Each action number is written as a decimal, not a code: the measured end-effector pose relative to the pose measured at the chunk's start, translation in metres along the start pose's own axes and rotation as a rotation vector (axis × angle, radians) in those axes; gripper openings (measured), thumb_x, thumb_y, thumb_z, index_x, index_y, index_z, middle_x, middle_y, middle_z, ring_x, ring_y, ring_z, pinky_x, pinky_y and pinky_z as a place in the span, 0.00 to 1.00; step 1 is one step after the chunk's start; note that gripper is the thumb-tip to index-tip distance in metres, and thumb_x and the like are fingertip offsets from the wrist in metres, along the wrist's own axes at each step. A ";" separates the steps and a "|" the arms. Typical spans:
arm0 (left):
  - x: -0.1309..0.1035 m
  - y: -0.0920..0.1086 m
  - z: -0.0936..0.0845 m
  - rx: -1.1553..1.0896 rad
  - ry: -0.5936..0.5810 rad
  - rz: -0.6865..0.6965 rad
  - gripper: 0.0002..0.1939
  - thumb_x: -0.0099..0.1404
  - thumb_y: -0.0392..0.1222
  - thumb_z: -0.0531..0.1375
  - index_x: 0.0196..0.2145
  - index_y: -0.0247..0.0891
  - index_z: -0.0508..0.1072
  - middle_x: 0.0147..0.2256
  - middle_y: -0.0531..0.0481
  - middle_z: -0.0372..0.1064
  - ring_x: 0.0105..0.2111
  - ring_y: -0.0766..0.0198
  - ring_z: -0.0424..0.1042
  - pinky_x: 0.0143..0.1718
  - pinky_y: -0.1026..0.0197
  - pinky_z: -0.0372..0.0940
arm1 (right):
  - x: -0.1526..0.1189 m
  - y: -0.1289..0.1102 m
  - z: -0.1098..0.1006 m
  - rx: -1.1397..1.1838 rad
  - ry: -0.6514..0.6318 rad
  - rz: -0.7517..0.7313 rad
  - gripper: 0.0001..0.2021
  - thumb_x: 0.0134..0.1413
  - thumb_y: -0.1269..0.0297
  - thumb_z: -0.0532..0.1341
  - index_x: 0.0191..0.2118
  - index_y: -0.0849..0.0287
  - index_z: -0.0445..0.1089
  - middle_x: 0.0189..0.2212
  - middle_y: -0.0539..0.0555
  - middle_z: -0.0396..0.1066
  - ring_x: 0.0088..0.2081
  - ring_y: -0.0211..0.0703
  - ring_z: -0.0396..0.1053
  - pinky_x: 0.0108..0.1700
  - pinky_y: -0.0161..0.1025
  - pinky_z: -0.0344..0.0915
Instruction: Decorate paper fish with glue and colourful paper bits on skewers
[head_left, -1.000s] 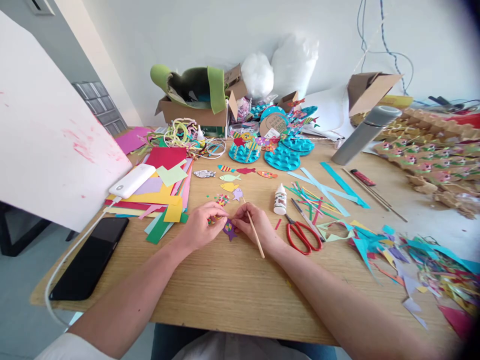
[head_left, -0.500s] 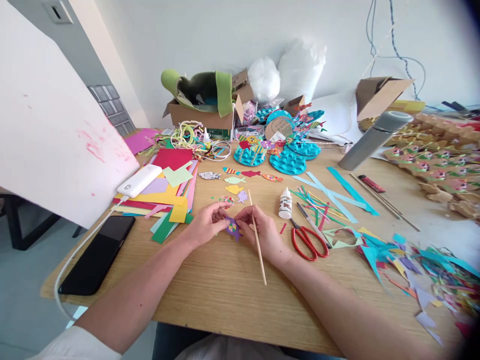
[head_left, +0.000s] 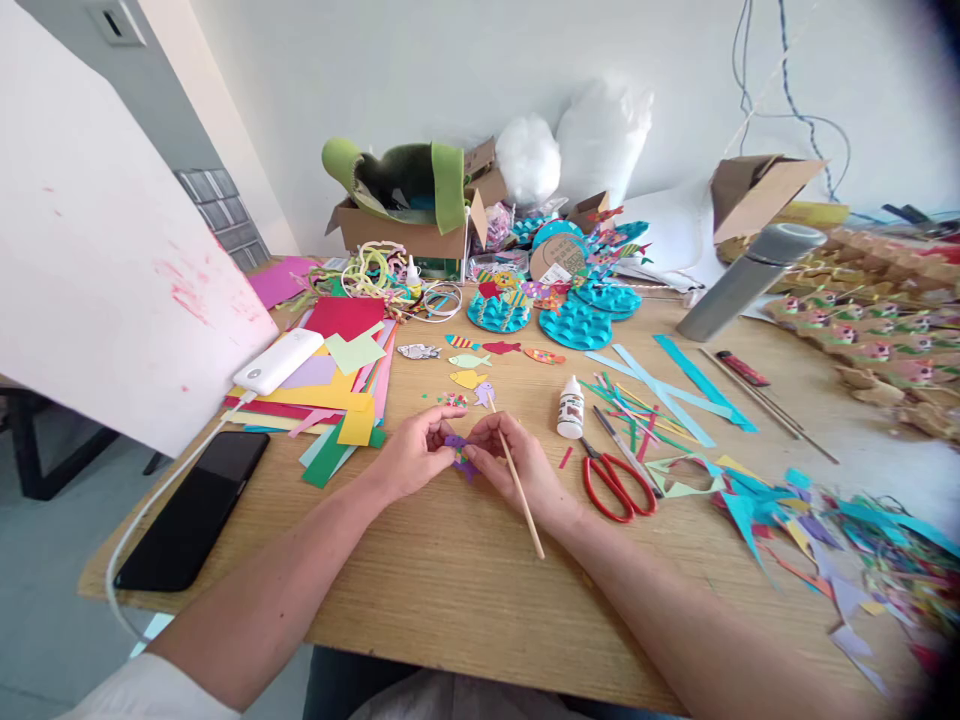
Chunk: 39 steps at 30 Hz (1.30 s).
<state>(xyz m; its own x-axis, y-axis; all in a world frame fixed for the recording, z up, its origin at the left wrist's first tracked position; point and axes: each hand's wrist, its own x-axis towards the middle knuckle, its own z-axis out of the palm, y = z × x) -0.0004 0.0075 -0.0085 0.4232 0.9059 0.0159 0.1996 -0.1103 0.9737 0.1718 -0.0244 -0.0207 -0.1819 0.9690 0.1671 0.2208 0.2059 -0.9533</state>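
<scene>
Between my two hands is a small purple paper fish (head_left: 459,452) with coloured patches, partly covered by fingers. My left hand (head_left: 411,452) pinches its left side. My right hand (head_left: 521,465) has thumb and fingers on its right side and also keeps a thin wooden stick (head_left: 523,495) slanting across the palm. Just beyond the fingers lie tiny coloured paper bits (head_left: 453,400) and a lilac paper fish (head_left: 484,393). Further back, several more paper fish rest in rows, among them a yellow fish (head_left: 468,379) and a red fish (head_left: 501,348).
Right of my hands are a white glue bottle (head_left: 571,410), red-handled scissors (head_left: 619,485), paper strips (head_left: 664,395) and scraps (head_left: 817,540). On the left lie stacked coloured paper (head_left: 349,400), a power bank (head_left: 279,362) and a phone (head_left: 193,510). A grey flask (head_left: 750,280) stands back right.
My right thumb has moved left onto the purple fish, covering more of its patches. The stick's upper end has swung left and its lower end right.
</scene>
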 end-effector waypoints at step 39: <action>-0.002 0.001 0.002 -0.056 0.003 -0.038 0.25 0.51 0.32 0.57 0.49 0.30 0.70 0.26 0.55 0.65 0.26 0.68 0.65 0.30 0.64 0.60 | 0.001 0.004 0.002 0.134 -0.065 0.082 0.09 0.52 0.62 0.61 0.37 0.56 0.61 0.25 0.46 0.63 0.25 0.35 0.60 0.27 0.34 0.56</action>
<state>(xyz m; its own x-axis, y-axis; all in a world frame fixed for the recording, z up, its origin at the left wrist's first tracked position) 0.0012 0.0050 -0.0082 0.4132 0.9104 -0.0209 0.1657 -0.0526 0.9848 0.1705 -0.0231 -0.0245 -0.2312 0.9700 0.0749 0.1081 0.1021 -0.9889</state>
